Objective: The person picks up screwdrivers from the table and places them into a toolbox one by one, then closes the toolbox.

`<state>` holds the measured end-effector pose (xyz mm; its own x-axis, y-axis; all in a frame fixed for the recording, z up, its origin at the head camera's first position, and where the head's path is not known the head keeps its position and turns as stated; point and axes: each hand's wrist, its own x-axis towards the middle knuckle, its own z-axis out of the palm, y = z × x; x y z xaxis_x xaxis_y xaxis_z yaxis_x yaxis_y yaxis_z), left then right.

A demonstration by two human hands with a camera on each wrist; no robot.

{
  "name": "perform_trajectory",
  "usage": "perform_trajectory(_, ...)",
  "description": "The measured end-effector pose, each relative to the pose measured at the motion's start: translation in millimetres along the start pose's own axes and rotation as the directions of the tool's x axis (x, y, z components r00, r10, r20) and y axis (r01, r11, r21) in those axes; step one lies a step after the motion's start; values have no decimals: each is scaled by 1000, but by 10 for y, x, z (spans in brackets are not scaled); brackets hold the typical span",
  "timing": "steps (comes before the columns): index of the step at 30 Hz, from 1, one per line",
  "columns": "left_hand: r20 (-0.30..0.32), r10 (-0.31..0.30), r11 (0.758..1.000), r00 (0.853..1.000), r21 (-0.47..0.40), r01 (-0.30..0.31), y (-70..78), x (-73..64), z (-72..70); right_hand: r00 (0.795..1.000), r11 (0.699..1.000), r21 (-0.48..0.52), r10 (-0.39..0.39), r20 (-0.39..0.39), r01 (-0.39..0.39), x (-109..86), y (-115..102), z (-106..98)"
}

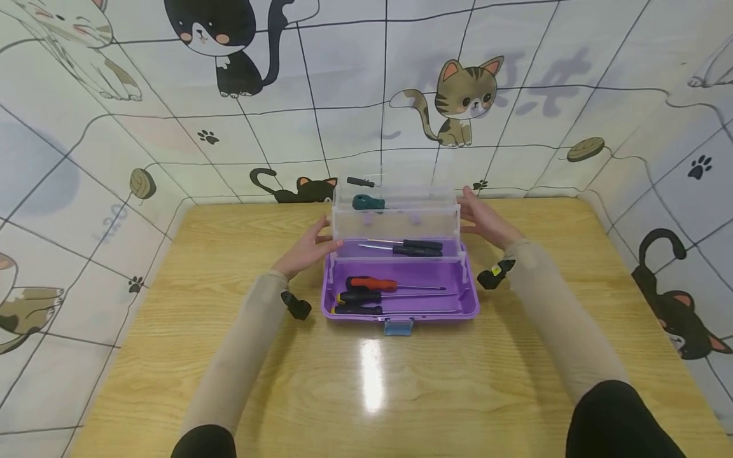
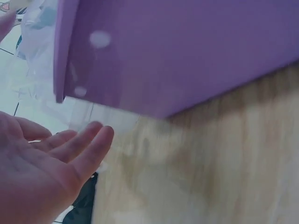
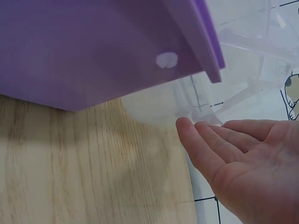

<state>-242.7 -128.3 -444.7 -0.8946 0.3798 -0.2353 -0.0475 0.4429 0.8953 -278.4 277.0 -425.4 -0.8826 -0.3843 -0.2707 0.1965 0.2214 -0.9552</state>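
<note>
A purple toolbox (image 1: 424, 270) stands unfolded, its clear stepped trays (image 1: 401, 224) raised toward the back. In its base lie a red-and-black screwdriver (image 1: 372, 284) and two with black-and-yellow handles (image 1: 362, 297). Two black-handled screwdrivers (image 1: 422, 244) rest in the tray above; higher up are a green-handled one (image 1: 368, 202) and a small black-handled tool (image 1: 361, 182). My left hand (image 1: 309, 248) is at the left side of the trays, fingers extended. On the opposite side, my right hand (image 1: 487, 219) has its fingers loosely straight beside the clear plastic. Both wrist views show the palms facing the purple side walls.
The toolbox sits near the back of a wooden table (image 1: 321, 394). A blue latch (image 1: 398, 327) hangs from its front edge. Behind and on both sides rises a cat-patterned cloth (image 1: 349, 83). Each wrist carries a small black camera (image 1: 296, 306).
</note>
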Motion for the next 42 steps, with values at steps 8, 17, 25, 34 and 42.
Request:
perform_trajectory(8, 130, 52, 998, 990, 32, -56, -7, -234, -46, 999, 998, 57, 23, -26, -21, 99, 28, -61)
perform_trajectory(17, 246, 185, 982, 951, -23, -185, -133, -673, 197, 995, 998, -41, 36, -92, -40, 176, 64, -161)
perform_trajectory(25, 177, 252, 966, 951, 9, -258, -210, -716, 301, 997, 984, -176, -4, -73, -9, 268, 86, -176)
perform_trajectory(34, 164, 270, 963, 949, -29, -269, -33, -825, 319, 997, 983, -179, 16, -77, -30, 360, 133, -158)
perform_trajectory(42, 154, 260, 966, 953, -42, -257, -262, -754, 340, 999, 968, -249, -37, -37, 27, 378, 119, -188)
